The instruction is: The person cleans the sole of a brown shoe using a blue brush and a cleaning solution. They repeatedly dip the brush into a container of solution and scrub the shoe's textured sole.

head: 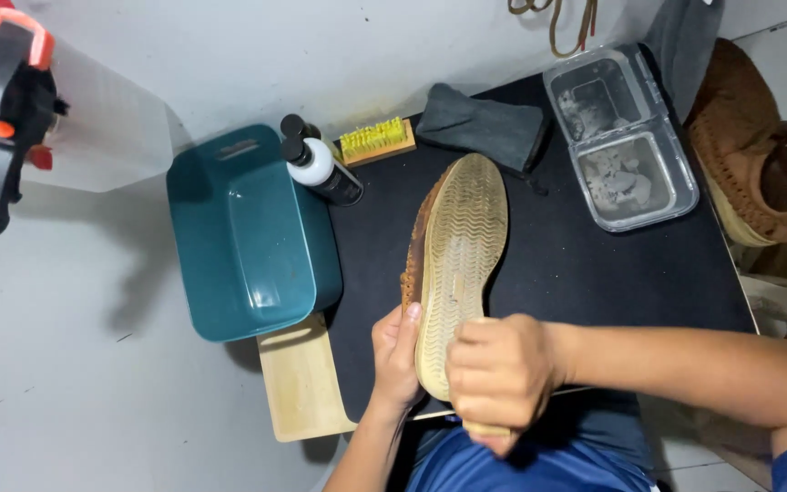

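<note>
A: The left hand cupped the heel end of the brown shoe, fingers curled round its edge, thumb on the pale ridged sole, which faced up over the near part of the black mat

B: And the right hand?

A: Clenched in a fist over the sole's heel, gripping a wooden-handled brush; only the handle's tip showed below the knuckles, bristles hidden

B: What sat around it?

A: A teal plastic tub stood left of the shoe, a wooden board under its near corner. Two black-capped bottles leaned by the tub, a yellow-bristled brush just behind them, a dark grey cloth beyond the toe. A clear two-compartment container lay at the mat's far right, the second brown shoe past it
</note>
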